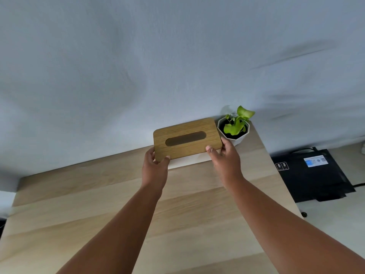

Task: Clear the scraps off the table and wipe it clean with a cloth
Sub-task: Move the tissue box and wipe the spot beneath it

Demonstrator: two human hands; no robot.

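Note:
A tissue box [186, 138] with a brown wooden lid and a white body stands at the far edge of the light wooden table [98, 214], against the wall. The lid has a long dark slot with no tissue showing. My left hand [156, 165] grips the lid's near left corner. My right hand [223, 155] holds its near right corner, thumb on top. No scraps and no cloth are visible on the table.
A small green plant in a white faceted pot [234, 128] stands just right of the tissue box, almost touching my right hand. A black flat box [312, 175] with a label lies on the floor beyond the table's right edge. A pale wall runs behind.

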